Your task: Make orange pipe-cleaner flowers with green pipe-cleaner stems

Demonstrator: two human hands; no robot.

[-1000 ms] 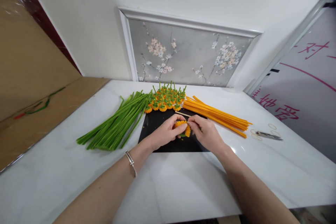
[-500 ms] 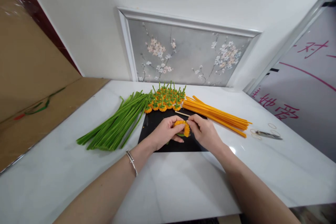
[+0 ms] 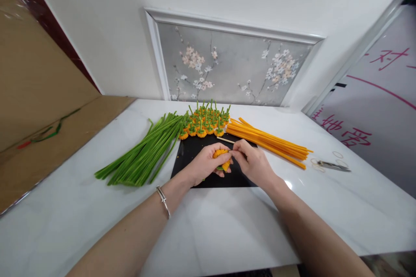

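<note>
My left hand is closed around a small orange pipe-cleaner piece, rounded and ribbed, with a bit of green under it. At the right edge of that piece, my right hand pinches with thumb and forefinger; the exact spot gripped is hidden by the fingertips. Both hands are over a black mat. A thin pale stick shows just behind my right hand; whether it touches the hand I cannot tell. Behind the mat stand several finished orange pipe-cleaner pumpkins with green stems.
Green pipe cleaners lie in a pile to the left. A bundle of orange pipe cleaners lies to the right, with scissors and several thin rings farther out. Cardboard borders the white table on the left.
The orange piece has turned in my left hand and its right side is folded in more closely. My right fingertips have shifted slightly left and down along its edge.
</note>
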